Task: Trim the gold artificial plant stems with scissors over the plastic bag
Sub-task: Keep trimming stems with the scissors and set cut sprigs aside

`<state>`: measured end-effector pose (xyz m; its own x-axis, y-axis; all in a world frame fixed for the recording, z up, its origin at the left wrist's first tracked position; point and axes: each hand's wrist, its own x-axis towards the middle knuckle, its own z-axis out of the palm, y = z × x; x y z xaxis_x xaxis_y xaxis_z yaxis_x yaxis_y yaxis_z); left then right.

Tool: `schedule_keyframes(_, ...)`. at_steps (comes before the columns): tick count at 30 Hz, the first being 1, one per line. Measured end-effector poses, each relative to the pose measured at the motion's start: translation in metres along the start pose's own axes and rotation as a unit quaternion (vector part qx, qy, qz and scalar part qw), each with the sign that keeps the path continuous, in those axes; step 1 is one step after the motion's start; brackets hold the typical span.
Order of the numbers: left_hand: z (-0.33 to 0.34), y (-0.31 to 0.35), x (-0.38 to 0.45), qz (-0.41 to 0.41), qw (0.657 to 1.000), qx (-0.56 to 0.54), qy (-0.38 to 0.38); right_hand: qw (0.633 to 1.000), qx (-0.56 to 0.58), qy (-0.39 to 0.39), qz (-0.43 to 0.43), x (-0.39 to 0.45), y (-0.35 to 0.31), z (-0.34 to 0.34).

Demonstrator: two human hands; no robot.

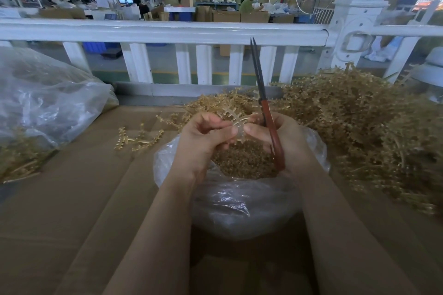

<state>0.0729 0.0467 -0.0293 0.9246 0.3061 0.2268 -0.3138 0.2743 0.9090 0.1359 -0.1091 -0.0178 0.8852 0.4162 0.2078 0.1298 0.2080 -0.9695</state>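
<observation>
My left hand (206, 136) and my right hand (285, 139) meet above an open clear plastic bag (239, 201) that holds a heap of small gold cuttings (242, 163). Between the fingertips of both hands is a pale gold plastic stem piece (236, 120) with short side stubs. My right hand also grips red-handled scissors (271, 132); their dark blades are together and point up and away, past the railing. Neither blade touches the stem.
A big pile of gold artificial plant stems (359, 117) lies right of the bag on the cardboard-covered table (84, 199). A few loose sprigs (139, 139) lie to the left. A large clear bag (43, 108) stands far left. A white railing (167, 31) runs behind.
</observation>
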Motion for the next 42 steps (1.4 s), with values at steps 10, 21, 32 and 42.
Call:
schedule_keyframes(10,0.008,-0.001,-0.004,-0.125,0.99,0.02,-0.066,0.997,0.064,0.042,-0.022,0.001,0.0,-0.004)
schedule_keyframes(21,0.01,0.0,-0.002,-0.091,0.996,0.007,-0.007,0.998,-0.035,0.037,-0.045,0.004,0.008,0.001)
schedule_keyframes(32,0.006,0.0,-0.004,-0.075,0.994,0.072,-0.046,0.993,-0.089,0.044,-0.056,0.008,0.01,0.001)
schedule_keyframes(42,0.006,0.0,-0.004,-0.089,0.995,0.029,0.022,0.982,-0.152,0.098,-0.057,0.012,0.017,0.003)
